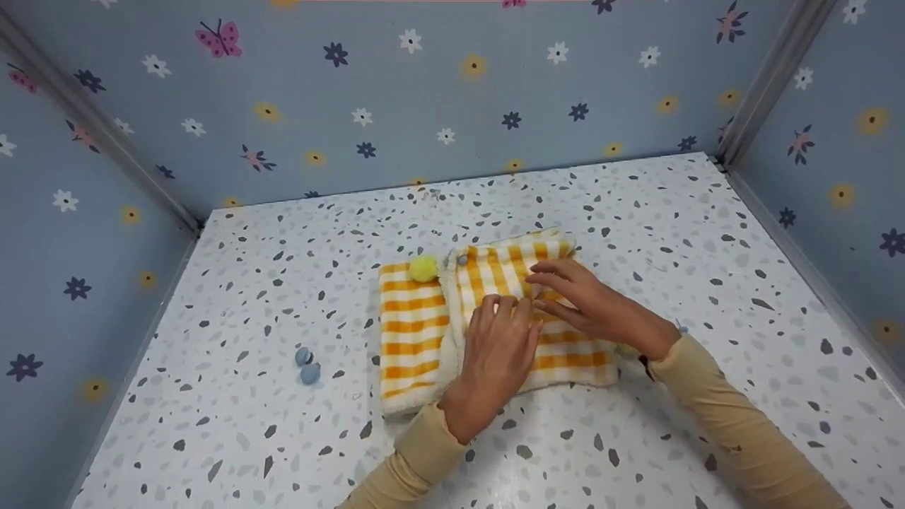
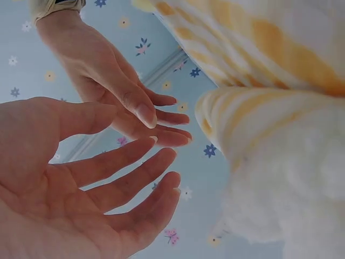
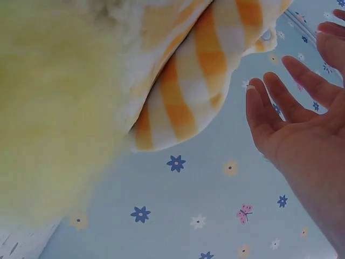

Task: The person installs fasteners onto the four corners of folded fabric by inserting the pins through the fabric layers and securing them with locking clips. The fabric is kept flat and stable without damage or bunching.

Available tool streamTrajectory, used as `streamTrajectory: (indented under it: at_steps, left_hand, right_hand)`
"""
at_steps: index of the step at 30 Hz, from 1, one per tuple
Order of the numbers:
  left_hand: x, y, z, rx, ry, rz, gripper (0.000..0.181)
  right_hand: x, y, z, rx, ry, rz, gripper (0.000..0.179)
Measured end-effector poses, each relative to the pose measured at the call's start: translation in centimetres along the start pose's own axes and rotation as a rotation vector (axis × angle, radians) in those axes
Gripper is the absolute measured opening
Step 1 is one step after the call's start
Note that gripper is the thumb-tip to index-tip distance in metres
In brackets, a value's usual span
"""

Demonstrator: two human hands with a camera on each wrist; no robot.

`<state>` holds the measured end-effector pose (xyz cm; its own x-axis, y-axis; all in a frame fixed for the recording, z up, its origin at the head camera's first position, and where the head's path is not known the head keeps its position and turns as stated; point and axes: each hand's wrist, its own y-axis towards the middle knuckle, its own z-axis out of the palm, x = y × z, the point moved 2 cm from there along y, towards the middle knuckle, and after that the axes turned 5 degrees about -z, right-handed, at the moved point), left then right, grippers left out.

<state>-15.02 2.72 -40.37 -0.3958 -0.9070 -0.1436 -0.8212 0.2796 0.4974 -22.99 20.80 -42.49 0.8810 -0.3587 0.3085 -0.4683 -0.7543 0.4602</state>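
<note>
A yellow-and-white checked cloth piece point(image 1: 413, 332) with a fleecy white lining lies folded on the speckled table. A yellow pom-pom point(image 1: 424, 268) sits at its upper left, with a small grey button-like piece point(image 1: 462, 260) near the fold. Over the folded part is my left hand point(image 1: 498, 346), its fingers extended and slightly bent. My right hand point(image 1: 597, 307) is just to its right, palm turned inward, fingertips close to the left ones. Both wrist views show loose, spread fingers with nothing gripped; the fleece point(image 2: 291, 178) stands beside the hands.
Two small blue-grey round pieces point(image 1: 308, 366) lie on the table point(image 1: 233, 318) to the left of the cloth. Blue flowered panels point(image 1: 452, 92) wall in the back and both sides. Something small and pale blue point(image 1: 681, 327) shows beside the right wrist.
</note>
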Motion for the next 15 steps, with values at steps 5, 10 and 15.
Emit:
streamTrajectory:
  at_steps: [5, 10, 15]
  left_hand:
    - [-0.9, -0.5, 0.0, 0.015, -0.003, 0.043, 0.025]
    - [-1.9, -1.0, 0.5, -0.025, 0.001, 0.122, 0.024]
    - [-2.6, -1.7, 1.0, 0.027, -0.021, 0.243, 0.026]
  right_hand:
    - [0.1, -1.0, -0.2, -0.014, -0.026, -0.003, 0.039]
    - [0.3, -2.5, -0.4, -0.018, -0.003, 0.02, 0.044]
    - [0.5, -3.7, -0.6, -0.054, -0.004, 0.003, 0.049]
